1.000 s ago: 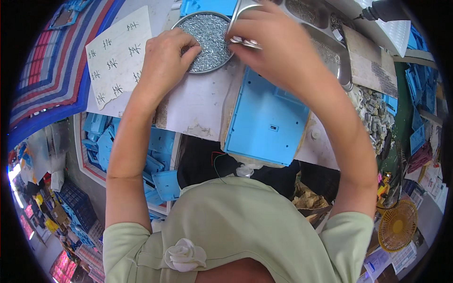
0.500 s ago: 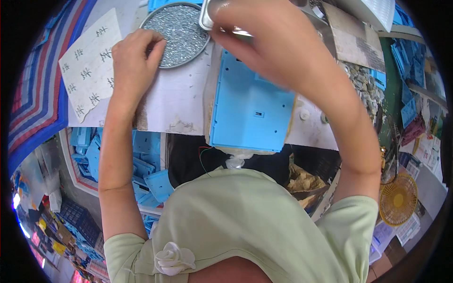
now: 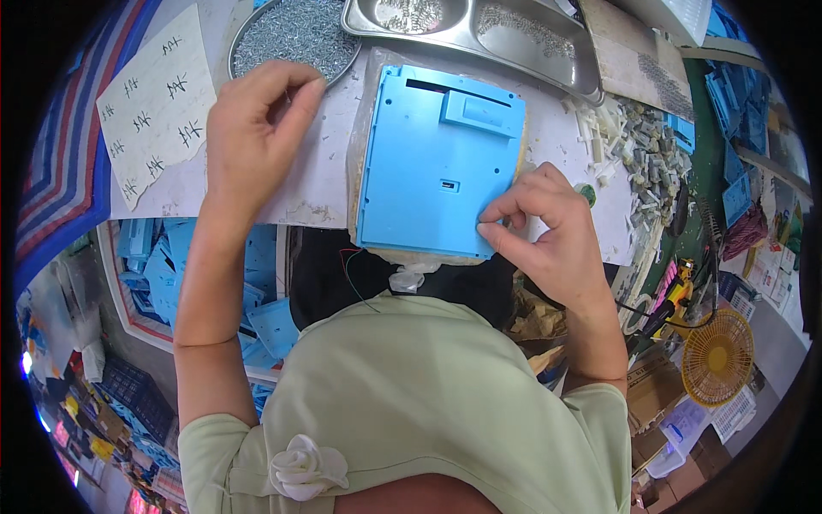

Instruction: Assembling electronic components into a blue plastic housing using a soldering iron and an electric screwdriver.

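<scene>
A light blue plastic casing panel [image 3: 419, 180] with small holes, a slot and a raised block lies on a padded support at the table's front edge. My right hand [image 3: 548, 231] is at its lower right corner, thumb and forefinger pinched there; anything between the tips is too small to make out. My left hand [image 3: 253, 128] hovers left of the panel, just below a round metal dish [image 3: 349, 67] full of small silver screws [image 3: 295, 38]. Its thumb and forefinger are pressed together, and whatever they may hold is hidden.
A steel compartment tray [image 3: 467, 34] with small metal parts stands behind the panel. At right lie a cardboard piece [image 3: 638, 56] and a pile of small grey and white parts [image 3: 655, 163]. A marked paper sheet [image 3: 158, 103] lies left. Blue panels [image 3: 274, 328] fill a bin below.
My right hand has come down from the steel tray to the panel's lower right corner. My left hand has shifted slightly right and toward me, off the dish's edge.
</scene>
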{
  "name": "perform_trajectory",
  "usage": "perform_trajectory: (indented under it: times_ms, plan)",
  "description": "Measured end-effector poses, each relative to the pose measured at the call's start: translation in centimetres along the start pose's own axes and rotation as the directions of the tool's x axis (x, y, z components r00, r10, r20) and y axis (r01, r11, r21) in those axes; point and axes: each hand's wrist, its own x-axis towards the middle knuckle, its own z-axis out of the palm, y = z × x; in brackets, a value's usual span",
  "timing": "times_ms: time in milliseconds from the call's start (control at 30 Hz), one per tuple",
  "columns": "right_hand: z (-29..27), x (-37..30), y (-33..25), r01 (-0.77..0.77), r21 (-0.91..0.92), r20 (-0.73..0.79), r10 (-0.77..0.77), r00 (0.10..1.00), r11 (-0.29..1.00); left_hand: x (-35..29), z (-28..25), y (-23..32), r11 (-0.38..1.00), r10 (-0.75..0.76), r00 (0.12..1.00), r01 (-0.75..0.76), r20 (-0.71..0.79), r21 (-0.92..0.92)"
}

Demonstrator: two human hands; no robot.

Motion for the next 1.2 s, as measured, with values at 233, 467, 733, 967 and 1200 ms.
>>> perform_trajectory:
  times_ms: [233, 467, 733, 967, 1200]
  plan:
    - [-2.9, 0.9, 0.4, 0.020, 0.186, -0.095, -0.003, 0.995, 0.982, -2.9, -0.6, 3.2, 0.978, -0.022, 0.993, 0.046, 0.118, -0.204]
    - [-13.4, 15.2, -0.3, 0.532, -0.042, -0.713, -0.398, 0.577, 0.846, -3.4, 1.2, 5.0, 0.927, 0.306, 0.951, -0.290, 0.034, -0.236]
    - [-14.0, 11.5, -3.0, 0.193, 0.809, 0.079, -0.429, 0.900, 0.555, -4.1, 2.4, 5.6, 0.902, 0.264, 0.965, -0.248, -0.002, -0.353]
    - [-1.5, 4.9, -8.3, 0.609, 0.762, -0.543, -0.295, 0.786, 0.221, -3.8, 3.3, 6.3, 0.876, 0.239, 0.970, -0.235, -0.044, -0.421]
    - [-2.1, 6.2, -7.2, 0.560, 0.810, -0.450, -0.432, 0.782, 0.171, -3.3, 3.0, 5.8, 0.853, 0.241, 0.971, -0.219, -0.016, -0.474]
